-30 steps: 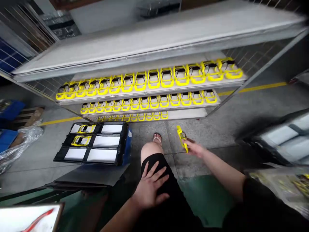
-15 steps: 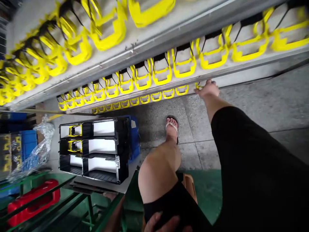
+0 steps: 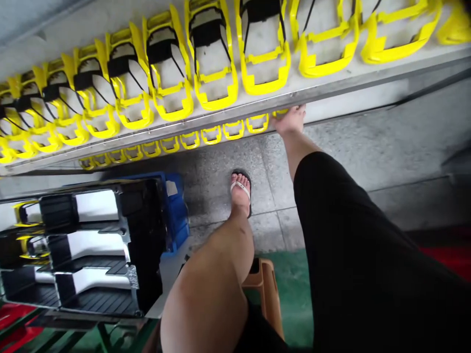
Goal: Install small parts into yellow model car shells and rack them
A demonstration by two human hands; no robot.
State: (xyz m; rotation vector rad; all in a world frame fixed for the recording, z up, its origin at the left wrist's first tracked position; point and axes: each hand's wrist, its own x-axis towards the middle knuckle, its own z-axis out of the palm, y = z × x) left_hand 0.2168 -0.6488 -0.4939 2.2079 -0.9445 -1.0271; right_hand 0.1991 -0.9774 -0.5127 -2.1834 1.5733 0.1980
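At the lower shelf's edge, my right hand (image 3: 290,120) has its fingers curled at the end of a yellow plastic frame (image 3: 280,113). Only part of that frame shows beside the thumb; the fingertips are partly hidden. It is the last in a row of similar yellow frames (image 3: 223,130) along the lower shelf. Above it, the upper shelf carries a longer row of yellow frames with black parts (image 3: 215,54), shaped like toy car bodies. My left hand is out of view.
At left stands a black compartmented bin (image 3: 99,264) with a few yellow and black pieces in it. Behind it sits a blue crate (image 3: 176,211). My bare leg (image 3: 213,274) and sandalled foot (image 3: 241,191) are below, near a brown stool (image 3: 270,289).
The view has shifted right and closer to the shelves. My right hand stays at the lower shelf, now nearer the adjacent yellow frame. My left hand, seen before at the bottom, has left the view.
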